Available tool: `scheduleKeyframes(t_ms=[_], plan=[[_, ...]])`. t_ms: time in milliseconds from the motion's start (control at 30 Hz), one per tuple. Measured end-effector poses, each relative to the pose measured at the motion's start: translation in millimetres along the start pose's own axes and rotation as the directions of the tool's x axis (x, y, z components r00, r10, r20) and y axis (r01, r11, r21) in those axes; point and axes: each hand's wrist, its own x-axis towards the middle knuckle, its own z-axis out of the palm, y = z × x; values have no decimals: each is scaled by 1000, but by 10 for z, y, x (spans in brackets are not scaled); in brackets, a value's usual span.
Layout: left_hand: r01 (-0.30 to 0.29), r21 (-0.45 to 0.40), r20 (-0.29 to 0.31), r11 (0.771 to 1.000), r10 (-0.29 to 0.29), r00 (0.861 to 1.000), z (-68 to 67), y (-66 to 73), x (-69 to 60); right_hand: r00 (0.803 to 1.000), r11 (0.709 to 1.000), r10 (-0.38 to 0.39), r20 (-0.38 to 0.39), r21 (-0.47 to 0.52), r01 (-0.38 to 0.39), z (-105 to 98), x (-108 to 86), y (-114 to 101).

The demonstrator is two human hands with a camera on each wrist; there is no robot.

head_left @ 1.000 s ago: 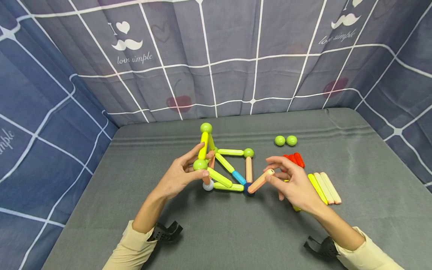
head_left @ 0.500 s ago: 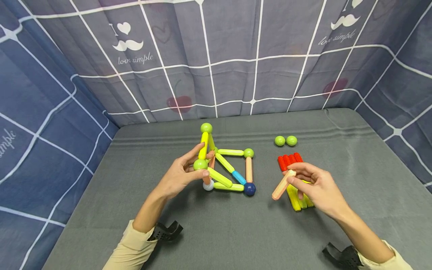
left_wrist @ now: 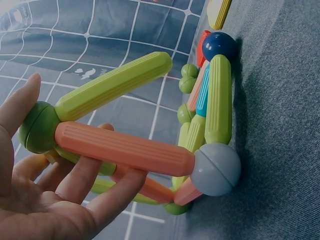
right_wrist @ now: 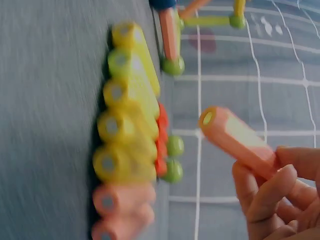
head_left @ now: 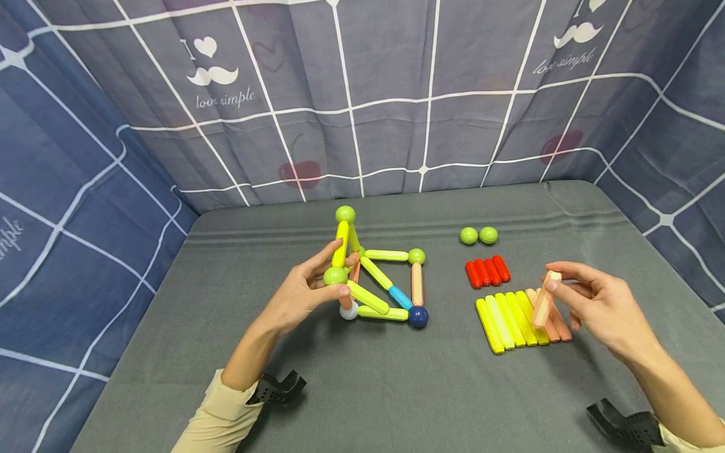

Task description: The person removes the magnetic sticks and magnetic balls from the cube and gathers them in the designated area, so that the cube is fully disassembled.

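Head view: a peach stick [head_left: 544,307] slants down from the right hand [head_left: 603,306].

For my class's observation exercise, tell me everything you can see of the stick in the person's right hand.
The peach stick is short, straight and faceted, and looks like plastic. Its free end shows a small, round, shiny inset. The right hand pinches the other end between thumb and fingers, partly hiding it. The stick tilts, free end lower, in the air over the peach end of the row of sticks. Only the hand appears to touch it.
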Motion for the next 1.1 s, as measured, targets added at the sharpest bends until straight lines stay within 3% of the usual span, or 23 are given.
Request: scheduleKeyframes(t_ms=[267, 433, 900, 1100], plan=[[-3, -2, 0, 1000, 3, 1000, -4, 2, -1, 1000, 980, -18, 17, -198, 21, -252, 115, 228], [2, 4, -4, 1000, -2, 1000, -3, 9, -4, 997, 961, 35, 73, -276, -14, -290, 184, 327], [10, -2, -3, 1000, -10, 1000, 8, 17, 3, 963, 943, 167, 213, -320, -92, -261, 303, 535], [12, -1, -4, 1000, -12, 1000, 5, 14, 1, 957, 939, 181, 224, -330, -100, -240, 294, 561]])
